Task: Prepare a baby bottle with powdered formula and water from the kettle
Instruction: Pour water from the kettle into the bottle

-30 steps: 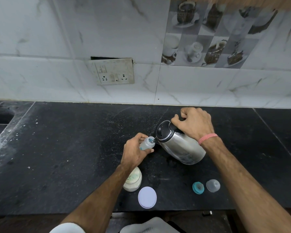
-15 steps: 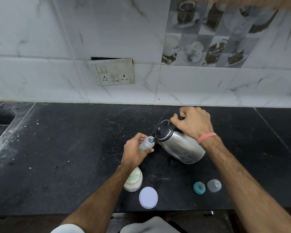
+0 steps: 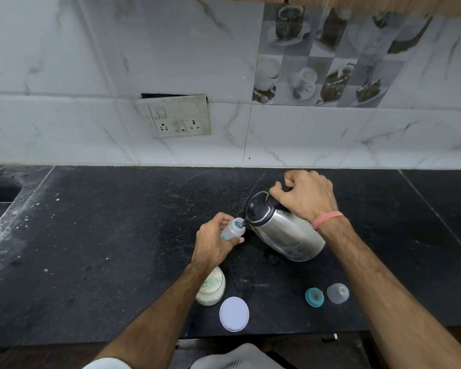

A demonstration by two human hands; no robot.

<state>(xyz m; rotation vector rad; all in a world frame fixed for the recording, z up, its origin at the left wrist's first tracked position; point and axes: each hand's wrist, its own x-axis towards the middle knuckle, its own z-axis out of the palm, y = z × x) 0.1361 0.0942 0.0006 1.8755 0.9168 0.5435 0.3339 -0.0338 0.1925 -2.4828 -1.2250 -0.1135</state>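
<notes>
Kettle tipped, spout at bottle mouth.
I see the right hand (image 3: 308, 197) wrapped round the handle of the steel kettle (image 3: 282, 230), the left hand (image 3: 213, 242) clamped on the baby bottle (image 3: 232, 229) above the black counter (image 3: 91, 249); formula jar (image 3: 210, 288), white lid (image 3: 234, 313), teal ring (image 3: 314, 296), clear cap (image 3: 337, 293) nearer me.

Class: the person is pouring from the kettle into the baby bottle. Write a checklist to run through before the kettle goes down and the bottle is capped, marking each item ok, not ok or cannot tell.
1. Left hand grips bottle: ok.
2. Right hand grips the handle of the kettle: ok.
3. Spout at bottle mouth: ok.
4. Water level in bottle: cannot tell.
5. Teal ring and clear cap lie on the counter, near the right forearm: ok.
6. Formula jar closed: not ok, its lid lies beside it.
</notes>
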